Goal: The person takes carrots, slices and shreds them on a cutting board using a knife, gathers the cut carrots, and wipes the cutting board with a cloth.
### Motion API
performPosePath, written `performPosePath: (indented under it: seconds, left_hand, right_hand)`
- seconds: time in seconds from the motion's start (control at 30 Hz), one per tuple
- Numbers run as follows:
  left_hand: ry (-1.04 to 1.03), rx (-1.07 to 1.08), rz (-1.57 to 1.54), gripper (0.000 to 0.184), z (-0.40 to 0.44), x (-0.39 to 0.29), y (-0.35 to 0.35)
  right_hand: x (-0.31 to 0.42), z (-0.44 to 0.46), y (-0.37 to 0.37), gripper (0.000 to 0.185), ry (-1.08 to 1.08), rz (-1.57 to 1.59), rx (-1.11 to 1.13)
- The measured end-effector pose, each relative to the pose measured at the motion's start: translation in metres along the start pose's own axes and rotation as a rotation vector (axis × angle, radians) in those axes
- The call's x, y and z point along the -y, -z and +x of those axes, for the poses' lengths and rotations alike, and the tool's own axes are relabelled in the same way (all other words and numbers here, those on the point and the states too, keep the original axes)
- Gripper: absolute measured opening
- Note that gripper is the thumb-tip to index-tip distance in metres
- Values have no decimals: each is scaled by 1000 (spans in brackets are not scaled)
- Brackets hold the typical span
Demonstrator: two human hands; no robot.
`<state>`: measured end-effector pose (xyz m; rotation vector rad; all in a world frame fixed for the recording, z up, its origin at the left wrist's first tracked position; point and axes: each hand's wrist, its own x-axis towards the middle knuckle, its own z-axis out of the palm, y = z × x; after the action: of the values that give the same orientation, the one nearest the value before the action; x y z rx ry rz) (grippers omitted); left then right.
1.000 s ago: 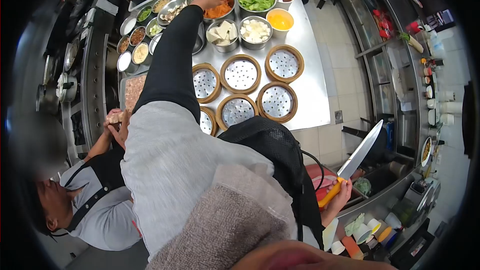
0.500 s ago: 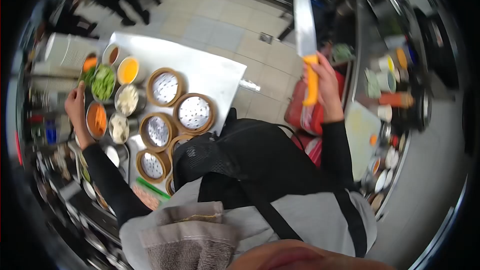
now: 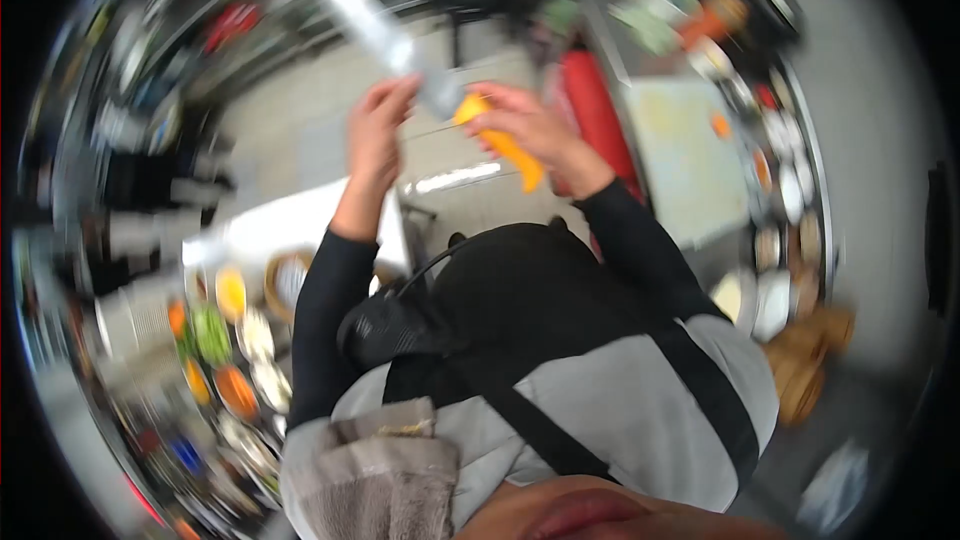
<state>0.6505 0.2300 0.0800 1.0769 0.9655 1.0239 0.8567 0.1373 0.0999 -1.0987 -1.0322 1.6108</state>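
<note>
In my right hand [image 3: 535, 130] is a large knife, its yellow handle [image 3: 510, 148] wrapped by the fingers. The blurred blade [image 3: 375, 25] points up and to the left. Close beside the blade's lower edge is my left hand [image 3: 376, 135], raised, with fingers pressed together. Whether its fingertips touch the blade or pinch something small is not clear. Both hands are in front of my body, above the floor between the table and the counter.
At lower left, the metal table [image 3: 290, 225] bears a bamboo steamer [image 3: 285, 285] and bowls with green leaves [image 3: 212, 335] and orange shreds [image 3: 236, 390]. A cutting board [image 3: 690, 160] lies on the right counter, beside red sacks [image 3: 595, 105]. Several containers line that counter.
My left hand has left the food bowls and come up beside the blade. The knife has moved leftward and tilted in my right hand. The view has turned toward the right counter.
</note>
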Motion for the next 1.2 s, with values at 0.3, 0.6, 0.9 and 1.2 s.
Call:
performPosePath:
  seconds: [0.3,0.6,0.9,1.2]
  left_hand:
    - [-256,211,1168,36,47,154,32]
    - [-232,534,1164,36,88,179,-180]
    - [-836,1272,791,44,30,241,-533]
    - [-878,1447,1025,40,81,268,-607]
  right_hand:
    - [-52,-202,172,39,129,-445,-649]
    - [-121,-312,264,33,31,-118,-1180]
    - [-108,-352,272,27,95,148,-1437]
    - [-148,-376,241,31,-40,206,-1423]
